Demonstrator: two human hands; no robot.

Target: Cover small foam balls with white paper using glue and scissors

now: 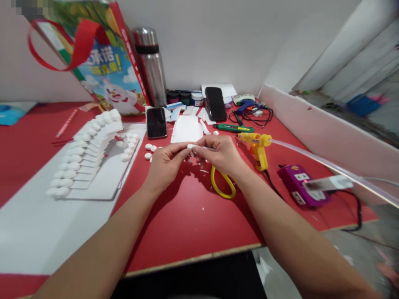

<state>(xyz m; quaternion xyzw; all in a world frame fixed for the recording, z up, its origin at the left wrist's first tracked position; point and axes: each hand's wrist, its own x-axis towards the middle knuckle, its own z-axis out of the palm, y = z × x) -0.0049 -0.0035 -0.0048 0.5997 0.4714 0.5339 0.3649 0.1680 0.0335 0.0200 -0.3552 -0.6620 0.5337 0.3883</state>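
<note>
Between the fingertips of both hands is a small white piece (191,146), partly covered by the fingers. My left hand (166,162) pinches it from the left and my right hand (220,153) from the right, above the red table (187,224). Several white oval pieces (148,156) lie just left of my left hand. Further left, a white stepped model (90,166) carries rows of similar ovals on a white board (34,232). A yellow loop (222,195) lies below my right hand.
At the right are a yellow glue gun (258,151) with a long clear stick and a purple box (301,185). Behind my hands are two phones (156,123), a green cutter (235,128) and white sheets. A steel flask (151,68) and a colourful bag (109,79) stand back left.
</note>
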